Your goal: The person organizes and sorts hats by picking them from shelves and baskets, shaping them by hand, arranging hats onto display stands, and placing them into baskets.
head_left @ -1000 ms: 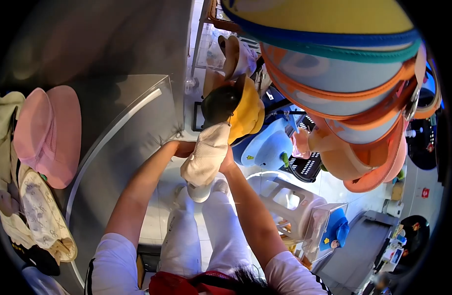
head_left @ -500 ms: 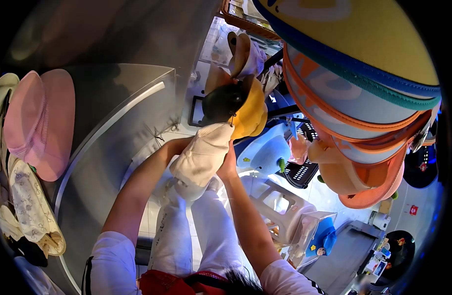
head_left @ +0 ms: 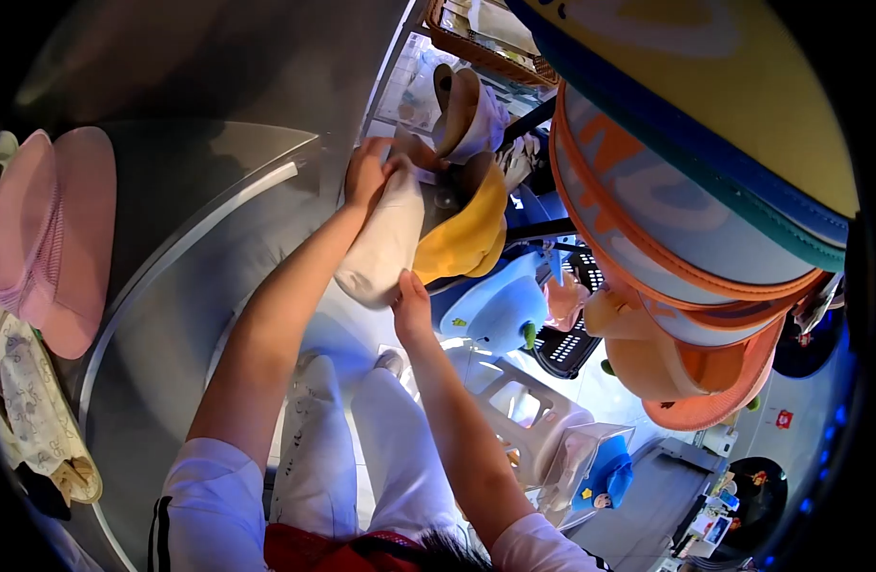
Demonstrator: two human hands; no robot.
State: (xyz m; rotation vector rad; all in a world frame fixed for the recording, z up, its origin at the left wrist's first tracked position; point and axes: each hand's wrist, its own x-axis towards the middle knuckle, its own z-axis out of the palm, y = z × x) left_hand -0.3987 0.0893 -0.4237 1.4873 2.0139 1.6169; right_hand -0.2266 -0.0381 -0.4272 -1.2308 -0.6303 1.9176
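A cream cloth hat [head_left: 384, 243] is held up in front of a rack of hats, between both hands. My left hand [head_left: 367, 175] grips its far upper edge, fingers partly hidden behind the cloth. With thumb and fingers closed, my right hand [head_left: 413, 305] pinches the near lower edge. Right beside the cream hat hangs a yellow hat [head_left: 468, 227], and the two appear to touch. Below that is a light blue hat [head_left: 495, 305] with a small green figure on it. A brown and lilac hat [head_left: 464, 116] hangs further back.
Large stacked visors [head_left: 667, 205] jut in from the upper right. Pink hats [head_left: 61, 243] and a patterned cream hat [head_left: 42, 405] hang at left beside a curved grey panel [head_left: 209, 257]. A pale plastic stool [head_left: 533, 415] stands on the floor; a wicker basket [head_left: 490, 38] sits above.
The cream hat has moved away from me and turned more upright, against the yellow hat. My left hand has reached up to its far edge; my right hand has shifted down and left.
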